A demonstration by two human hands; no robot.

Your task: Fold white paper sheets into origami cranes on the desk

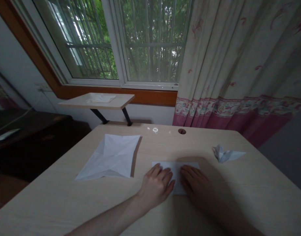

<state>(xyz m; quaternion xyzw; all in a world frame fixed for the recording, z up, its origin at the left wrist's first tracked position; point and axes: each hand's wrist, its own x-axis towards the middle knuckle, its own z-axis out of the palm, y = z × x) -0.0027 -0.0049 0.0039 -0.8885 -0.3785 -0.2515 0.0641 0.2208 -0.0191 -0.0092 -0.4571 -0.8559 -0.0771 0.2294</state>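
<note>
1. Looking in from my end: a window [152,42] with green trees outside and a wooden sill [145,96] under it. A floral curtain [238,65] hangs at right.
2. Work surface is a light wood-grain desk [66,200] with a round grommet hole [181,131] near its far edge. Beyond that edge is a small wall shelf [74,102] with a white paper sheet [101,98] on it. Dark cabinet [29,131] at far left.
3. Left hand [156,186]: flat and open, fingers slightly spread, tips on the left part of the folded white paper [176,173]. No pinch visible.
4. Right hand [197,185]: also flat and open, fingers on the right part of the same paper. It's in shadow, so I can't see finer contact, but no visible grip.
5. Folded white paper lies flat on the desk, near side, between the hands.
6. Creased white paper sheet [108,157] lies left of the hands, just beyond reach of the left fingers. Small crumpled paper fold [226,154] sits right and farther away.
</note>
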